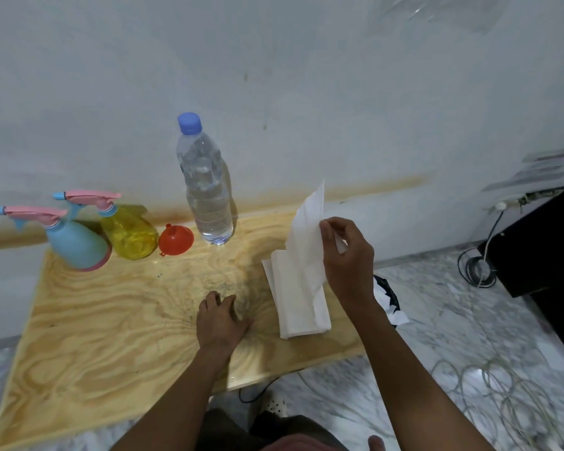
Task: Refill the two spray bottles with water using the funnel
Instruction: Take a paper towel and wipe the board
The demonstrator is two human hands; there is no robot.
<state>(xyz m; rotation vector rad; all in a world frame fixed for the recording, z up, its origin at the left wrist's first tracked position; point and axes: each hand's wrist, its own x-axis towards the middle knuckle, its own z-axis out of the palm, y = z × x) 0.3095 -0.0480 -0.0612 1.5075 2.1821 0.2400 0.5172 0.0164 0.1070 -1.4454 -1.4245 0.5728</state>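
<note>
Pale plywood table (pixel 95 320) set against a white wall.

Rear left: blue plastic spray bottle with pink trigger head (pixel 75 245), upright, head on. Just beside it, to its right and slightly behind, stands a translucent yellow spray bottle with pink trigger head (pixel 129 236), also upright with head on. Whether the two bases touch cannot be told.

Small red plastic funnel (pixel 176 239) sits on the wood just right of the yellow bottle, between it and a clear plastic water bottle with blue cap (pixel 207 196). The water bottle is upright, capped, and holds water.

Left hand (pixel 220 317): rests on the table near its middle, fingers loosely bent, tips on the wood, holding nothing. Funnel and both spray bottles lie beyond it toward the back left, well apart from the fingertips.

Right hand (pixel 349 258): raised over a stack of folded white paper towels (pixel 302 314) at the table's right edge. Thumb and fingers pinch one white paper sheet (pixel 308 229), lifted upright, its lower end running down into the stack. The water bottle stands to this hand's left, not touched.
</note>
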